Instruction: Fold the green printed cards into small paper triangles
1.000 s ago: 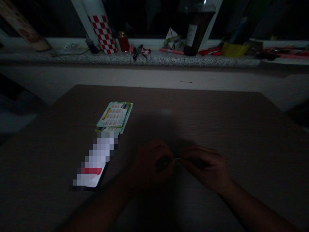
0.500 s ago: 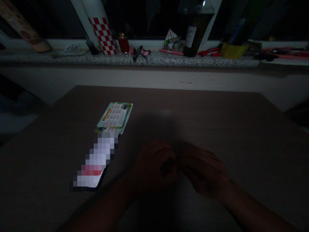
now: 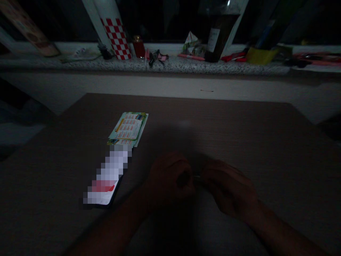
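Observation:
Low over the table (image 3: 234, 128), both hands work close together in deep shadow. My left hand (image 3: 170, 177) is curled closed, thumb and index finger forming a ring. Just to its right, my right hand (image 3: 230, 186) has its fingers pressed together in a pinch. A thin, pale-edged thing (image 3: 197, 176) shows in the narrow gap between the hands; it is too dark and small to name. To the left lie a stack of printed calendar cards (image 3: 127, 126) and, nearer, a phone (image 3: 113, 192) with a lit, blurred-out screen.
Behind the table runs a speckled stone sill (image 3: 176, 65). On it stand a red-and-white checkered container (image 3: 119, 39), a small red bottle (image 3: 139, 47), a dark bottle with a white label (image 3: 214, 41), black clips (image 3: 157, 57) and a yellow item (image 3: 261, 56).
My right hand has shifted slightly right, away from my left, so a pale edge now shows between them. The whole view has moved a little.

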`<action>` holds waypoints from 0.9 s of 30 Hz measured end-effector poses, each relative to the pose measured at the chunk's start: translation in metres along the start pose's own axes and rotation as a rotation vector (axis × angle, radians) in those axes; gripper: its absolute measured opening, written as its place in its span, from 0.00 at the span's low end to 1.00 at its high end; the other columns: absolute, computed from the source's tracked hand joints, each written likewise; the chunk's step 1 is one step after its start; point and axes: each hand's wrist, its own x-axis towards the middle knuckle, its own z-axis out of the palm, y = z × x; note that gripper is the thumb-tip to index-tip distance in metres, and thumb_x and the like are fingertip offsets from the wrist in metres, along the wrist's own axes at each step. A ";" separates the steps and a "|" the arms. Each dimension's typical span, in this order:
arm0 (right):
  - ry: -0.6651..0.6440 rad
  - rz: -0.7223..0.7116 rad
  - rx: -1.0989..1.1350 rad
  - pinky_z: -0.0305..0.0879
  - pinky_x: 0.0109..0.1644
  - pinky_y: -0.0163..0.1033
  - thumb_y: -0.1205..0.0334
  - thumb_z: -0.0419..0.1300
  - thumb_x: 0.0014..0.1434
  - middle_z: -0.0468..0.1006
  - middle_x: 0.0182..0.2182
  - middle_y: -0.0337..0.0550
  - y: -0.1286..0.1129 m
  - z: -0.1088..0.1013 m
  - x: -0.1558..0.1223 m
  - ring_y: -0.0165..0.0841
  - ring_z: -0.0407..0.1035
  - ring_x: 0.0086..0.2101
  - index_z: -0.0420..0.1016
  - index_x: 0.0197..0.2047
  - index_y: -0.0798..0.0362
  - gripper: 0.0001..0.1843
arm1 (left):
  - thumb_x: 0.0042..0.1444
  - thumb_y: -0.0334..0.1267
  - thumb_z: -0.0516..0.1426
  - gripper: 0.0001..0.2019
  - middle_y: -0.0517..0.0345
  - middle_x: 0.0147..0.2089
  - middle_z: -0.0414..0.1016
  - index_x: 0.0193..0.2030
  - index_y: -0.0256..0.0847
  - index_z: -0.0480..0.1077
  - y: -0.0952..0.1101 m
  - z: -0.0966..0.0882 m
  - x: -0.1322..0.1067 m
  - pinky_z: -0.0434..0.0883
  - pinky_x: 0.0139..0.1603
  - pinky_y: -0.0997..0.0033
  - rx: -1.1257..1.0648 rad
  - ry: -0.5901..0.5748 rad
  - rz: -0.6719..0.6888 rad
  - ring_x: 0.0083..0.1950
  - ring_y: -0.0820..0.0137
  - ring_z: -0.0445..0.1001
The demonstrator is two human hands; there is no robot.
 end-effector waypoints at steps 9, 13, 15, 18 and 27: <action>0.092 0.151 0.018 0.72 0.37 0.36 0.76 0.59 0.57 0.77 0.35 0.45 0.002 -0.006 0.003 0.34 0.74 0.37 0.72 0.41 0.54 0.11 | 0.45 0.28 0.57 0.04 0.58 0.31 0.70 0.29 0.38 0.66 -0.008 -0.008 -0.003 0.64 0.34 0.72 0.025 -0.018 -0.059 0.34 0.70 0.68; 0.136 0.257 0.000 0.69 0.35 0.35 0.73 0.60 0.58 0.77 0.32 0.42 0.006 -0.011 0.005 0.31 0.73 0.33 0.73 0.37 0.53 0.06 | 0.45 0.27 0.56 0.04 0.60 0.29 0.68 0.28 0.38 0.65 -0.009 -0.012 -0.006 0.64 0.33 0.72 -0.042 0.002 -0.091 0.32 0.72 0.67; 0.148 0.291 0.021 0.69 0.36 0.34 0.72 0.60 0.58 0.77 0.32 0.41 0.007 -0.010 0.005 0.30 0.73 0.33 0.73 0.36 0.53 0.05 | 0.47 0.28 0.56 0.03 0.59 0.30 0.69 0.29 0.38 0.66 -0.007 -0.011 -0.006 0.64 0.33 0.72 -0.110 0.015 -0.115 0.32 0.72 0.68; 0.194 0.378 0.104 0.70 0.37 0.34 0.70 0.60 0.58 0.78 0.32 0.40 0.006 -0.005 0.001 0.30 0.73 0.33 0.74 0.36 0.51 0.04 | 0.51 0.32 0.57 0.03 0.58 0.33 0.72 0.34 0.38 0.68 -0.002 -0.006 -0.005 0.66 0.36 0.71 -0.194 0.031 -0.231 0.35 0.71 0.70; 0.190 0.479 0.218 0.71 0.32 0.33 0.67 0.62 0.57 0.80 0.30 0.38 0.008 0.010 -0.002 0.30 0.75 0.29 0.75 0.35 0.49 0.03 | 0.55 0.32 0.56 0.03 0.61 0.30 0.73 0.32 0.39 0.70 -0.003 0.000 -0.005 0.67 0.33 0.74 -0.376 0.072 -0.411 0.32 0.73 0.72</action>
